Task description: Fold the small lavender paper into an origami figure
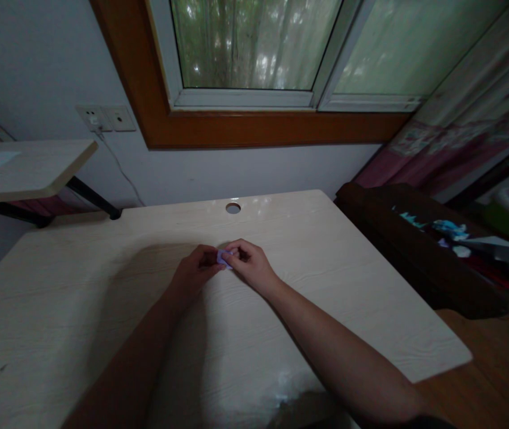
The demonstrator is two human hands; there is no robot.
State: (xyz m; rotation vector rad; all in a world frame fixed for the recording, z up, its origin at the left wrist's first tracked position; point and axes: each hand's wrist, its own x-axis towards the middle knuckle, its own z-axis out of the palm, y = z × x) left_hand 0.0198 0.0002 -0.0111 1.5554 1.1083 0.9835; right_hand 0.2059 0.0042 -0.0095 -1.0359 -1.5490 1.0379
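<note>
A small purple piece, perhaps folded paper, is held between my two hands just above or on the pale wooden desk. My left hand pinches its left side with thumb and fingers. From the right, my right hand grips it too, the thumb lying across its face. Fingers cover much of the piece, so its full shape is hidden.
A round cable hole lies beyond my hands near the desk's back edge. On the left stands a raised shelf with black legs. A dark wooden cabinet bearing assorted items is at the right. The window is behind.
</note>
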